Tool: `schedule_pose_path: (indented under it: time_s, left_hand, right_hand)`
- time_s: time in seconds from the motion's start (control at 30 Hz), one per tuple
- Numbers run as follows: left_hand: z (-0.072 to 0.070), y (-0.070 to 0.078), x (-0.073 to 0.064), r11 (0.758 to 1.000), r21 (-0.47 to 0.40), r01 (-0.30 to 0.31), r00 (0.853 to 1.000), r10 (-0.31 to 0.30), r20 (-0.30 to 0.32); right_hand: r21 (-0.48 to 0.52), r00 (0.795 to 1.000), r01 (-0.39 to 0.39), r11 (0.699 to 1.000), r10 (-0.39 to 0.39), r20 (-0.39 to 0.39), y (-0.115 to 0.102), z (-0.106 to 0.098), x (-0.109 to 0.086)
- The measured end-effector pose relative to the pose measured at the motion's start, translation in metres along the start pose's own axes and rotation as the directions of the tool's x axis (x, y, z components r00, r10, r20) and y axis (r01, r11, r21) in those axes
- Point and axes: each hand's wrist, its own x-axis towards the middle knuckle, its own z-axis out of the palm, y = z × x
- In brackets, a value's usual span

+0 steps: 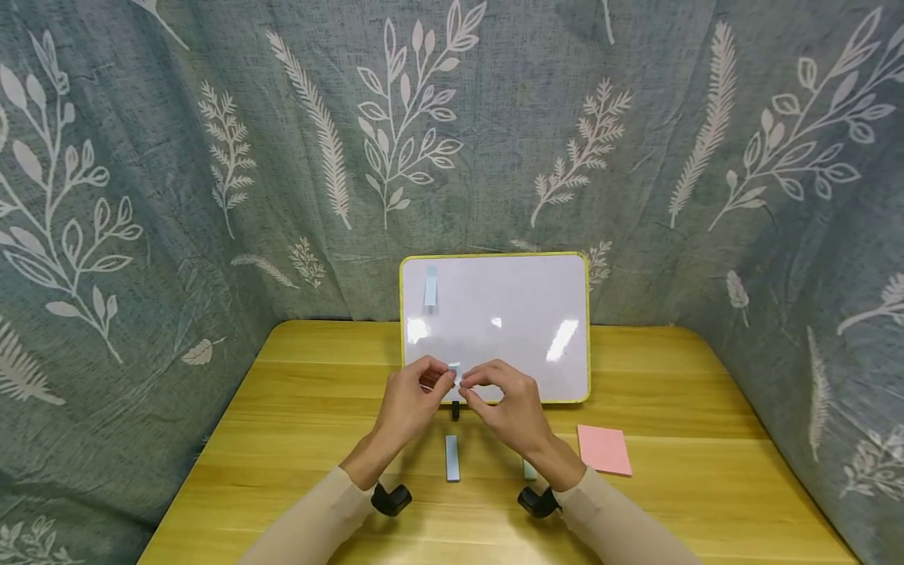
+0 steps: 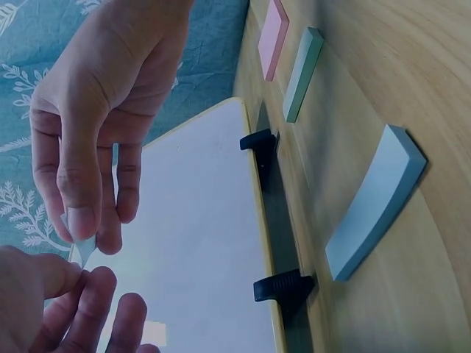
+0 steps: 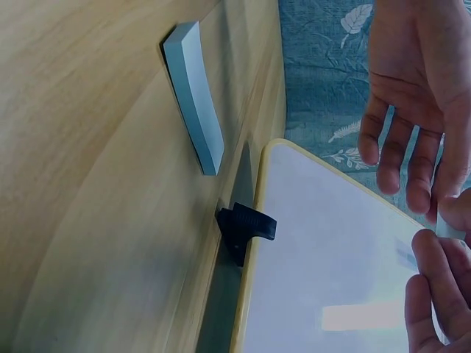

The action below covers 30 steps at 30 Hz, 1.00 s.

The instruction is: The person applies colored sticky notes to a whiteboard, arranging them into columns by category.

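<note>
The left hand (image 1: 415,394) and right hand (image 1: 514,399) both pinch a small pale strip (image 2: 86,251) at their fingertips; it spans the gap between them, neither hand clearly nearer, its long axis mostly finger-hidden; a blue pad (image 1: 452,458) lies between the wrists, lengthwise away from the body; beyond both hands stands a whiteboard (image 1: 504,345), a stuck blue strip (image 1: 431,289) upright above the left.

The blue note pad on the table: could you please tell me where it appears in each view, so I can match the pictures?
Head: the blue note pad lies below centre, between the wrists.
Left wrist: the blue note pad is right of centre, the lowest of three pads.
Right wrist: the blue note pad is in the upper left part, above a black clip.
Shared landmark: the yellow-edged whiteboard.
</note>
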Motion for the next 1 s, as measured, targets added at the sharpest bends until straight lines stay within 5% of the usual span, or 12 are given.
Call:
schedule_pose_path:
  time_s: [0.2,0.37,0.67,1.0]
  left_hand:
    - [-0.005,-0.002,0.001,1.000,0.005,0.006,1.000,-0.006,-0.024]
    - [-0.009,-0.002,0.003,1.000,0.005,0.015,0.999,-0.014,-0.031]
    - [-0.014,-0.001,0.007,1.000,0.021,0.015,0.999,-0.014,-0.040]
    - [-0.018,-0.003,0.013,1.000,0.031,0.007,0.998,-0.005,-0.057]
  right_hand:
    - [0.013,1.000,0.014,1.000,-0.014,-0.002,0.002,-0.001,0.000]
    - [0.046,0.996,-0.089,0.995,0.088,0.017,-0.001,-0.001,0.003]
    - [0.075,0.943,-0.322,0.944,0.312,0.113,-0.004,0.004,0.011]
    - [0.108,0.903,-0.420,0.901,0.402,0.150,-0.001,0.013,0.019]
